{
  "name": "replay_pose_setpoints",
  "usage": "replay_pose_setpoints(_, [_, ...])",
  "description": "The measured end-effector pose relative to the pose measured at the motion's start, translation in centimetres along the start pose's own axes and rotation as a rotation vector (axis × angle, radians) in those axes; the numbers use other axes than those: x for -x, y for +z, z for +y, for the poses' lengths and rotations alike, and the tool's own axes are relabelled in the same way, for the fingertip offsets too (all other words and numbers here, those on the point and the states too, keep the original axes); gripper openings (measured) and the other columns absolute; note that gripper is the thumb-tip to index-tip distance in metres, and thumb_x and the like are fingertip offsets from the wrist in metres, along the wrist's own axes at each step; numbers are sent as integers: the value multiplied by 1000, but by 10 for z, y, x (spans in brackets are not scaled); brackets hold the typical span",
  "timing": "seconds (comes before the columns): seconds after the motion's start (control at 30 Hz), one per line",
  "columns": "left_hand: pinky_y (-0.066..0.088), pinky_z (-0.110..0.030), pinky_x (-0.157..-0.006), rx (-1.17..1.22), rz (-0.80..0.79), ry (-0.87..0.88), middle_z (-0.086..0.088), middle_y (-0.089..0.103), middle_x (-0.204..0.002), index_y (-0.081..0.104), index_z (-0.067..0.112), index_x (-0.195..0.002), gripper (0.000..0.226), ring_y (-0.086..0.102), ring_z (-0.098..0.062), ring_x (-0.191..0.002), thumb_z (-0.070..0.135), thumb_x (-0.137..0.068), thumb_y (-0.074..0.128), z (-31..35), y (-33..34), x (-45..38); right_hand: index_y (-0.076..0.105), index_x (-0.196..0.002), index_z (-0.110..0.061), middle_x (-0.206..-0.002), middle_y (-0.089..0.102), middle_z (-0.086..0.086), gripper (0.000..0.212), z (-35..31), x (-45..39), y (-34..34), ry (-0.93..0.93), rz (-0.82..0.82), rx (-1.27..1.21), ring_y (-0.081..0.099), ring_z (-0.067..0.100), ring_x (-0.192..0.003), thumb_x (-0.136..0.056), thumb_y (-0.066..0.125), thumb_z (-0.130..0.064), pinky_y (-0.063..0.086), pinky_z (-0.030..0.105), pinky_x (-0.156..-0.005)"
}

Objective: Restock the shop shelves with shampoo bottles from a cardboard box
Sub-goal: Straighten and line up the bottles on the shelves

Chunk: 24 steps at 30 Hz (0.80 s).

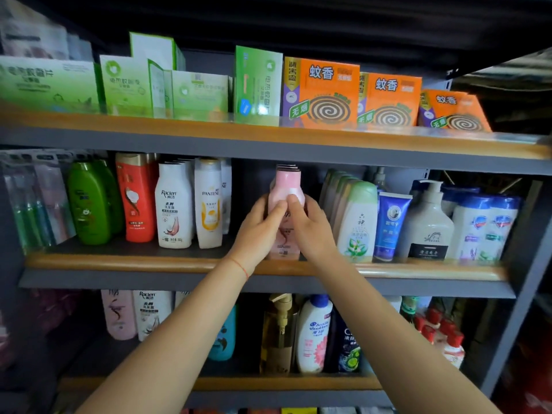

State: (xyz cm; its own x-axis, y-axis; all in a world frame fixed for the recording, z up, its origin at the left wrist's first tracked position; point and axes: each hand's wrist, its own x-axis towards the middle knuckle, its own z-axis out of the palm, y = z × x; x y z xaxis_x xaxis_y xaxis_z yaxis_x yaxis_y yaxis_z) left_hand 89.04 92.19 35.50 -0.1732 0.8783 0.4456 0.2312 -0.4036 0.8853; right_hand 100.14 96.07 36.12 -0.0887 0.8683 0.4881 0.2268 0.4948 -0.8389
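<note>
Two hands on one pink shampoo bottle (285,204) | left hand (259,225) and right hand (310,227) each grasping its sides | upright on middle shelf (149,259), front of pink row | advice: push straight back, label outward, flush behind wooden lip

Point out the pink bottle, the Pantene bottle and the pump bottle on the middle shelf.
pink bottle (287,182): head view, upper body above the hands.
Pantene bottle (209,204): head view, front label.
pump bottle (428,225): head view, grey body.
</note>
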Motion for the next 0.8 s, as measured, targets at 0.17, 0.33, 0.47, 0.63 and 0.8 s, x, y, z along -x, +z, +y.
replay_pose_setpoints(0.17, [39, -4, -74, -88, -15, 30, 17, 53, -128, 34, 35, -151, 52, 54, 11, -100, 44, -101, 48, 5, -10, 1, 59, -120, -22, -106, 65, 6, 34, 4, 6, -6, -25, -61, 100, 60, 23, -102, -101, 44, -46, 51, 38, -85])
replay_pose_setpoints(0.33, [36, -2, -80, -162, 53, 66, 12, 49, -137, 27, 29, -155, 53, 46, -5, -122, 39, -105, 40, 2, -26, 3, 54, -118, -14, -110, 60, 16, 37, -7, 8, 24, -10, -108, 137, 62, 27, -89, -102, 39, -44, 48, 34, -70])
replay_pose_setpoints(0.47, [31, 3, -72, -180, 128, 83, 12, 50, -132, 34, 29, -151, 44, 47, -3, -117, 32, -107, 37, -2, -47, 3, 50, -125, -11, -116, 54, 12, 39, -20, 13, 50, -12, -151, 147, 53, 22, -93, -103, 37, -40, 42, 34, -86])
replay_pose_setpoints(0.63, [37, -10, -84, -150, 165, 77, 6, 52, -134, 35, 26, -150, 43, 48, -8, -119, 29, -107, 37, -6, -70, 4, 50, -127, -11, -116, 55, 12, 35, -29, 17, 70, -40, -188, 142, 53, 21, -91, -105, 37, -35, 35, 29, -76])
replay_pose_setpoints(0.8, [43, -9, -95, -112, 140, 81, 16, 54, -125, 34, 26, -150, 44, 53, 11, -105, 27, -107, 41, -3, -75, 11, 54, -127, -17, -120, 60, 10, 41, -33, 22, 74, -50, -207, 119, 59, 28, -109, -100, 41, -46, 47, 42, -97])
